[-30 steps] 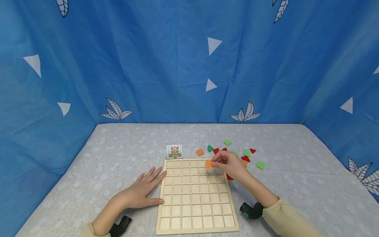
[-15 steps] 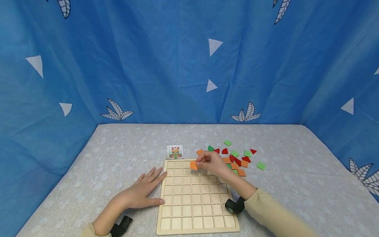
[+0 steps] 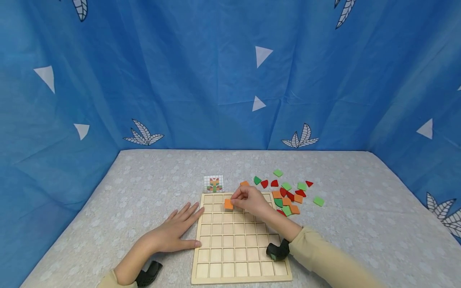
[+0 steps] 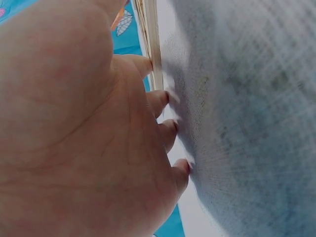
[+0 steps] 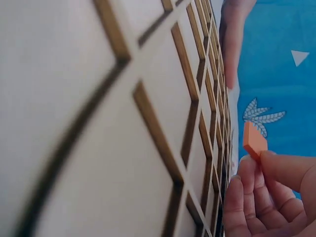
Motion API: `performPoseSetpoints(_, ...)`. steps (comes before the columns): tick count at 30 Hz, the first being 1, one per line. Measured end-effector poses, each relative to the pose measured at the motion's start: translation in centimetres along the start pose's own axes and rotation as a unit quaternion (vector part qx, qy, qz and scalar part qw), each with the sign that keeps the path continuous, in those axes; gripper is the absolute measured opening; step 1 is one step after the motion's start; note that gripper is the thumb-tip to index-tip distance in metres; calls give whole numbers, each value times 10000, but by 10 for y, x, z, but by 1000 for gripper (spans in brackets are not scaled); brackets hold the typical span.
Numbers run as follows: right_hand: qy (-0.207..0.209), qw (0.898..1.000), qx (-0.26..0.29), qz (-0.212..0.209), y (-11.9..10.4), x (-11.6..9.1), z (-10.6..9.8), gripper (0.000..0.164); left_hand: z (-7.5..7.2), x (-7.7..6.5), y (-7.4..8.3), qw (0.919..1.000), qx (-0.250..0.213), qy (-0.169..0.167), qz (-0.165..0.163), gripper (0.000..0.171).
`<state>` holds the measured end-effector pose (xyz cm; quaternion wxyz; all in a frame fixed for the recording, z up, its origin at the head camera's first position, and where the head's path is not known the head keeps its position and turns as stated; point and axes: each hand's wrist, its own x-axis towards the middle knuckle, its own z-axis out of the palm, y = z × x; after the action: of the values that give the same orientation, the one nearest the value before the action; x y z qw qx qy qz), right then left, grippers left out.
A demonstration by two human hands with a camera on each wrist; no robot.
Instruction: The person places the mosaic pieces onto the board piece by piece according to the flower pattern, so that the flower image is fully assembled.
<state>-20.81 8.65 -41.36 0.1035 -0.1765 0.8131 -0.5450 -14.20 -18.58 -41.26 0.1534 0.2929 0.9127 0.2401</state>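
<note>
My right hand point(image 3: 253, 201) pinches an orange square tile point(image 3: 228, 204) between thumb and fingers, over the upper rows of a wooden grid board point(image 3: 222, 253). In the right wrist view the same orange tile point(image 5: 254, 139) stands out past the thumb tip, apart from the board's ridges. On the board's left side, my left hand point(image 3: 173, 232) lies spread on the table with fingers straight, thumb and index touching the frame. The left wrist view shows the palm point(image 4: 94, 133) and fingertips beside the board's edge point(image 4: 152, 44).
A small pattern card point(image 3: 213, 184) lies just behind the board. Right of it are loose pieces: orange squares point(image 3: 294, 209), light green squares point(image 3: 318, 201), red pieces point(image 3: 300, 193) and dark green pieces point(image 3: 257, 180). A blue curtain point(image 3: 201, 80) hangs behind the table.
My right hand has carried the orange tile leftward across the top of the board, uncovering loose pieces at the right. The left hand has stayed in place.
</note>
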Motion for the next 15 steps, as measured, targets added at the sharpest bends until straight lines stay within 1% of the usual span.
performPoseSetpoints(2,48,9999,-126,-10,1,0,2,7,0,0,0,10000,21,-2,-8,88)
performPoseSetpoints(8,231,9973,-651,-256,3,0,6,5,0,0,1,10000,52,7,4,88)
performPoseSetpoints(15,254,9941,-948,-468,4,0,9,8,0,-1,0,10000,40,29,34,87)
